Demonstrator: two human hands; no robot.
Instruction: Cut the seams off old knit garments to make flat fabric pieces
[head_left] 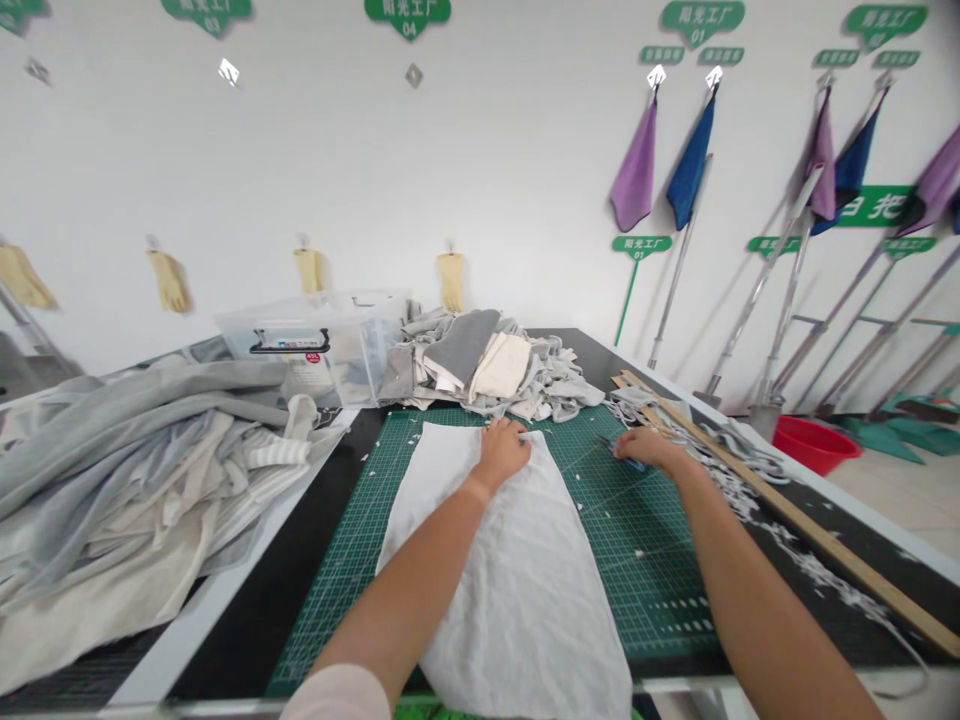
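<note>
A long piece of pale grey cloth lies over the green cutting mat, its near end hanging past the table's front edge. My left hand rests on the cloth close to its far edge, fingers lying on the fabric. To the right of the cloth, my right hand is closed around scissors with blue on the handle. Their dark blades point left over the mat, and the fingers hide part of the handle.
Grey and cream fabric is heaped at the left. Behind the mat are a cloth pile and a clear plastic box. On the right lie a long wooden strip and scraps. A red basin stands on the floor.
</note>
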